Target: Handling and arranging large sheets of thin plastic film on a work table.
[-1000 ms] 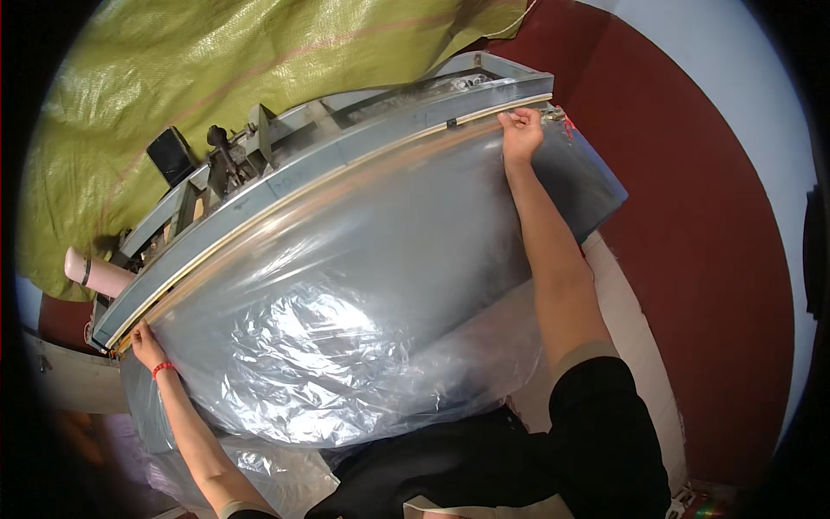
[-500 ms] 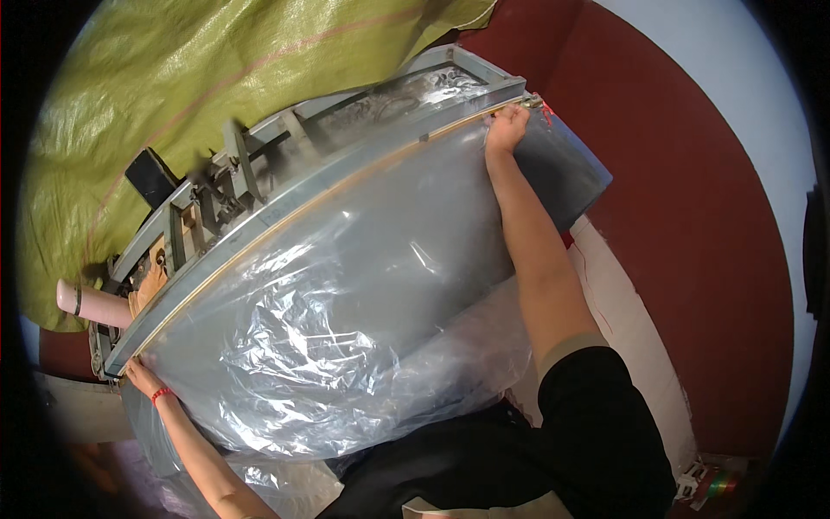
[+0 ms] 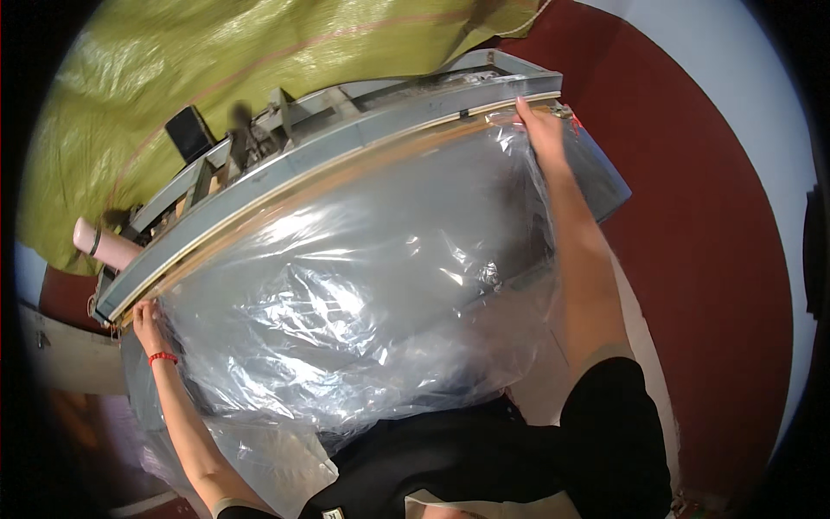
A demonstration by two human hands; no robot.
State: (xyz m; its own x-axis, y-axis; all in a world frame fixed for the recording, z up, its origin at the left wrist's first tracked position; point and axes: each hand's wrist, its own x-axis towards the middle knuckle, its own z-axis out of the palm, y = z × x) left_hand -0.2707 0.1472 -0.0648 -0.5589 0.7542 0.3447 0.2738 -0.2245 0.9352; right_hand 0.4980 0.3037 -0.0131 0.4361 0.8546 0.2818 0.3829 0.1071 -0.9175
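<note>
A wide sheet of clear plastic film (image 3: 346, 285) stretches between my hands, shiny and wrinkled toward my body. At the far left, my left hand (image 3: 149, 322), with a red bracelet on its wrist, pinches the film's corner beside a long grey metal frame (image 3: 285, 164). My right hand (image 3: 543, 134) grips the opposite corner near the frame's right end, the thumb or a finger pointing up. The film's far edge lies along a tan strip (image 3: 346, 169) under the frame's bar. Its lower part drapes against my black shirt; what lies beneath it is partly hidden.
A pink cylindrical bottle (image 3: 108, 245) and a black phone (image 3: 189, 134) rest at the frame's far side. Behind hangs a yellow-green woven tarp (image 3: 285, 52). A dark panel (image 3: 601, 169) juts out at right, before the dark red wall (image 3: 692, 259).
The view has shifted, so frame and hands sit differently in it. The film's far edge has drawn slightly back from the bar, baring more of the tan strip; both hands keep hold.
</note>
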